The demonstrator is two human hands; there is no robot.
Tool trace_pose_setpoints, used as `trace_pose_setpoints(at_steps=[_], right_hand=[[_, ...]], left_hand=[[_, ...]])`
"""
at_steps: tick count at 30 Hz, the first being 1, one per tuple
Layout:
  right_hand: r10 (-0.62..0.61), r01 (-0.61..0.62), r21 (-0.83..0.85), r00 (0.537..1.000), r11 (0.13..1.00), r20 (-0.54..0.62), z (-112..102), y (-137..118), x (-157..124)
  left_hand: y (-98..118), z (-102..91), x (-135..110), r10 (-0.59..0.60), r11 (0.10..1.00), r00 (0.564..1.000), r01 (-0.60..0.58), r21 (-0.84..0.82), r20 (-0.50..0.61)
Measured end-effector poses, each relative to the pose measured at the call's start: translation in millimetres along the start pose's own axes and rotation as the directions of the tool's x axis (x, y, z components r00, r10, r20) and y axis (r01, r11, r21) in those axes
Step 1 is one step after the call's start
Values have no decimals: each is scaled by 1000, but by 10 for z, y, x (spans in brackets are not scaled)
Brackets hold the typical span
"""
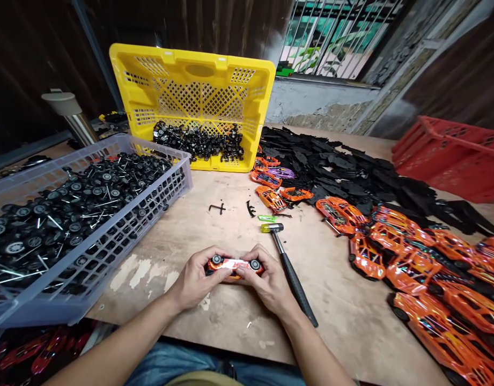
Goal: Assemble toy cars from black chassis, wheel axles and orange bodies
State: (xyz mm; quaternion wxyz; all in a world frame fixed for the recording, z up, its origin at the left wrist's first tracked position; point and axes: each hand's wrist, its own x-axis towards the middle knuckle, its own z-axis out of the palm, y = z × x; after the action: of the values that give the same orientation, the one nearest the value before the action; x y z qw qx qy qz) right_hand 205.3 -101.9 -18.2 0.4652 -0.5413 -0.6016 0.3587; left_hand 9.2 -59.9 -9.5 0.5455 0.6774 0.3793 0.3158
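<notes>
An orange toy car (234,264) is held sideways between my two hands, low over the front of the wooden table (174,236). Two of its black wheels with grey hubs face up toward me. My left hand (198,276) grips the left end, its thumb pressed on the car's side. Around the right end, my right hand (268,279) is closed in the same way, and the two thumbs nearly meet in the middle. Just right of my right hand lies a hammer (293,273) with a black handle and a yellow-tipped head.
Left stands a pale plastic crate (150,206) of wheels and axles. A yellow basket (198,69) is tipped on its side behind, holding more wheels. Orange car bodies (407,268) and black chassis parts (351,171) cover the right. A red crate (451,155) stands far right.
</notes>
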Motion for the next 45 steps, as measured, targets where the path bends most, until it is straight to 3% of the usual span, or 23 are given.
trace_pose_setpoints(at_steps=[6, 10, 13, 15, 16, 18, 20, 22, 24, 29, 34, 37, 42, 45], right_hand=[[-31, 32, -30, 999, 999, 5, 17, -2, -16], [-138, 133, -126, 990, 983, -35, 20, -48, -19], [-370, 339, -269, 926, 902, -73, -61, -152, -30], [-482, 436, -355, 875, 827, -47, -148, -231, -24], [-491, 449, -368, 871, 814, -25, -192, -259, -14], [-428, 414, -339, 903, 845, 37, -259, -275, 16], [-353, 367, -293, 930, 883, 100, -283, -236, 42], [-328, 352, -276, 936, 894, 132, -267, -170, 49], [-333, 354, -272, 935, 895, 122, -234, -115, 34], [-343, 358, -289, 934, 888, 102, -188, -94, -19], [-372, 377, -303, 925, 875, 75, -169, -41, -35], [-414, 409, -315, 909, 856, 54, -143, 7, -47], [-458, 471, -367, 880, 802, 128, -95, -17, -68], [-456, 463, -365, 883, 808, 112, -68, -48, -75]], left_hand=[[53, -30, -41, 99, 987, 995, -98, 126, -5], [22, -90, 0, 75, 995, 997, -76, 63, 15], [23, -206, 100, -28, 987, 999, 34, -154, 39], [69, -288, 176, -111, 956, 981, 148, -254, 157], [103, -320, 207, -110, 954, 972, 161, -251, 207], [175, -351, 242, -10, 989, 976, 41, -142, 217], [218, -334, 237, 172, 981, 969, -185, 64, 175], [207, -285, 208, 312, 898, 929, -356, 258, 198], [158, -230, 175, 383, 822, 893, -447, 354, 237], [88, -157, 163, 434, 762, 863, -504, 406, 259], [117, -147, 167, 438, 753, 866, -500, 427, 241], [77, -146, 146, 477, 744, 846, -533, 402, 239], [-4, -135, 136, 554, 705, 801, -597, 383, 228], [-13, -121, 137, 566, 683, 791, -608, 404, 233]])
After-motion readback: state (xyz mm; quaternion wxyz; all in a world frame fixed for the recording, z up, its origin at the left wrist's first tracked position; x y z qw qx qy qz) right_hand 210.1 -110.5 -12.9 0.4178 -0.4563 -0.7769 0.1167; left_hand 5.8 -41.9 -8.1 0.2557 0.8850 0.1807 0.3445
